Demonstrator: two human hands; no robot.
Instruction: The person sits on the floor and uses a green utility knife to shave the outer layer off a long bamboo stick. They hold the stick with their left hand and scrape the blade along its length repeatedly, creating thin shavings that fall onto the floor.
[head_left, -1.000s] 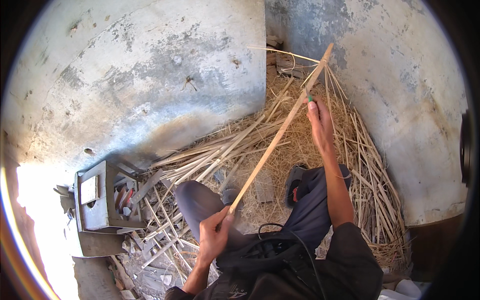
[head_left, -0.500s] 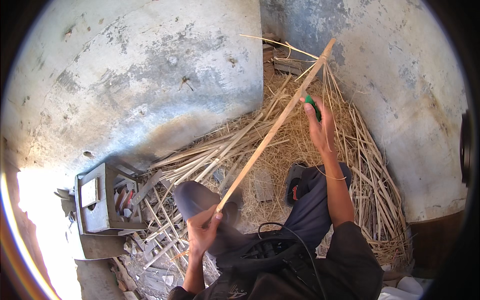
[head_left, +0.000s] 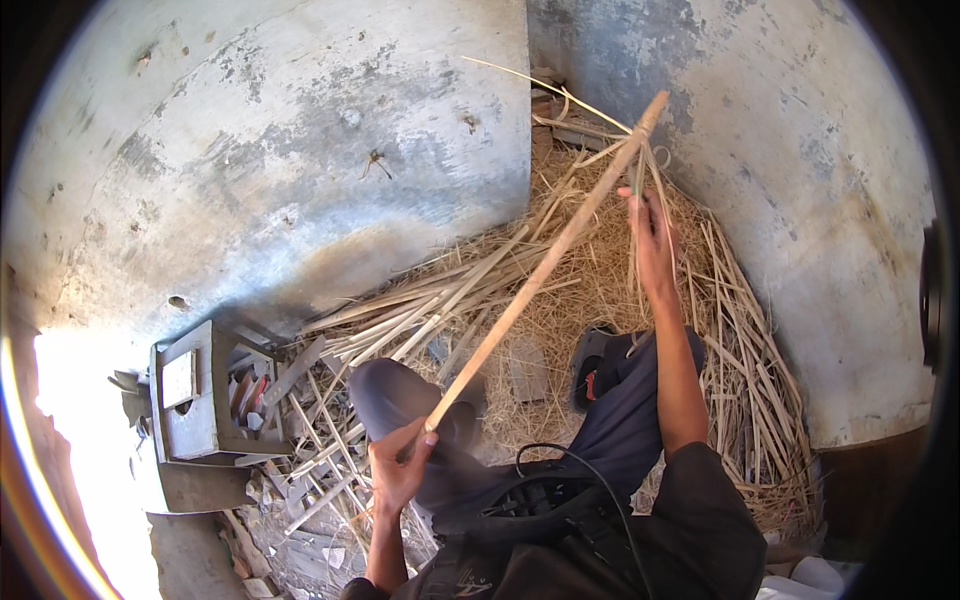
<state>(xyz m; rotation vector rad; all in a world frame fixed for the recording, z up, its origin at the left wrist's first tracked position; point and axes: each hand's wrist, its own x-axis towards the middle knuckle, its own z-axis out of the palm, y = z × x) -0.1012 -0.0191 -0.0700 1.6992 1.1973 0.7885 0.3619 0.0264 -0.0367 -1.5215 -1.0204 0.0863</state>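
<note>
My left hand [head_left: 400,462] is closed around the near end of a long, pale bamboo strip [head_left: 535,280], which slants up and away to the right. Close to the strip's far end, my right hand [head_left: 652,240] is closed on a knife with a green handle [head_left: 638,190]. Most of the knife is hidden by fingers and shavings. Thin curled shavings [head_left: 545,88] still hang from the far part of the strip, some sticking out left and others trailing down over my right hand.
Loose shavings [head_left: 600,275] cover the floor, with long bamboo strips [head_left: 430,300] lying at the left and a bundle of strips [head_left: 750,370] along the right wall. A worn wooden box [head_left: 200,400] with odds and ends stands at left. Stained walls [head_left: 300,130] meet ahead. My knees flank the strip.
My right hand has moved slightly up and to the right, turning so the green handle is mostly covered. The strip's far end has dipped a little, and the shavings have shifted.
</note>
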